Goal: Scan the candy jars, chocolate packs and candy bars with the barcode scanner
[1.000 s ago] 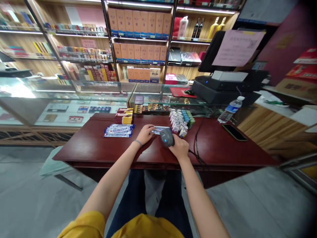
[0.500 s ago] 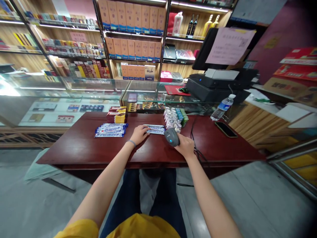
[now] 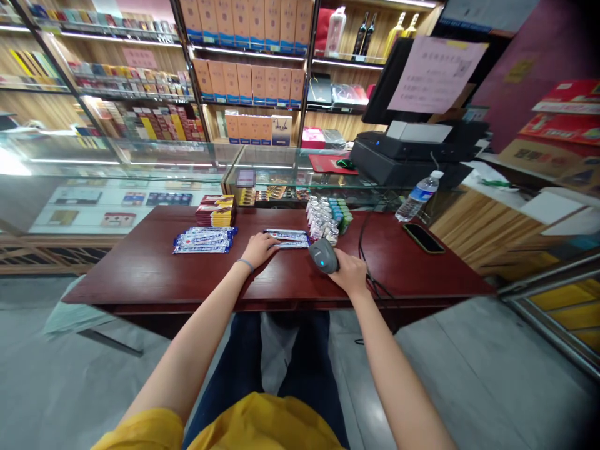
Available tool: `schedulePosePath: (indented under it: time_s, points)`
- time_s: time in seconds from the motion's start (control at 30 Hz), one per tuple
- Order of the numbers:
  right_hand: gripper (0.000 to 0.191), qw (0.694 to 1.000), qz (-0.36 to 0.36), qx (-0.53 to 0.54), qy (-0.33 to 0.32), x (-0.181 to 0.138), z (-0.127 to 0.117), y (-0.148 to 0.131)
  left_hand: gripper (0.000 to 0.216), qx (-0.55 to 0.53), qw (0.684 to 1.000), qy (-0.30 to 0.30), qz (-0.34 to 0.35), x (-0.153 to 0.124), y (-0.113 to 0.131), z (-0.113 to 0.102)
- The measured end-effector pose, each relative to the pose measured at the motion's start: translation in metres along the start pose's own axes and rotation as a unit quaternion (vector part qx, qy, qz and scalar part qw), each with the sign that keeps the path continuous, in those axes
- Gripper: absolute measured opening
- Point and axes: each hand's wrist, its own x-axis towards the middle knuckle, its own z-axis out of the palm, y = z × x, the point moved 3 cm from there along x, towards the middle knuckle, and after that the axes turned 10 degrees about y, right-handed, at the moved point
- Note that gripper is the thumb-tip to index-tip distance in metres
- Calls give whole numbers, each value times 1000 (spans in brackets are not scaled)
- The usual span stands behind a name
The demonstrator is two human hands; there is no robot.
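Note:
My right hand (image 3: pixel 350 273) is wrapped round the handle of a dark grey barcode scanner (image 3: pixel 323 256) with a small blue light on top. The scanner's head is just off the right ends of a few slim blue-and-white snack packets (image 3: pixel 295 235) lying on the dark red table. My left hand (image 3: pixel 260 249) has its fingers closed on the left end of the nearest packet (image 3: pixel 294 245); the fingertips are partly hidden. Left of that hand lies a pile of similar blue-and-white packets (image 3: pixel 205 240). Small bottles with silvery tops (image 3: pixel 321 219) stand in rows behind the scanner.
Behind the pile, red-and-yellow boxes (image 3: pixel 215 211) are stacked. A water bottle (image 3: pixel 419 197) and a phone (image 3: pixel 424 238) sit at the table's right. The scanner's black cable (image 3: pixel 362 240) runs over the table. A glass counter (image 3: pixel 187 169) borders the far edge.
The nearest packet and the others now lie slightly apart, with a gap of table between them. My left hand has shifted a little, and the whole view has tilted slightly.

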Motion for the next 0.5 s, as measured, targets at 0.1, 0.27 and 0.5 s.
schedulePosePath:
  time_s: [0.1, 0.27, 0.5]
  points:
    - [30, 1000, 5, -2, -6, 0, -1, -2, 30, -23, 1000, 12, 11, -1, 2, -3]
    - [29, 1000, -3, -1, 3, 0, -1, -3, 29, -92, 992, 49, -72, -3, -2, -9]
    - [36, 998, -40, 30, -27, -2, 3, -5, 34, -293, 921, 44, -251, -3, -25, -5]
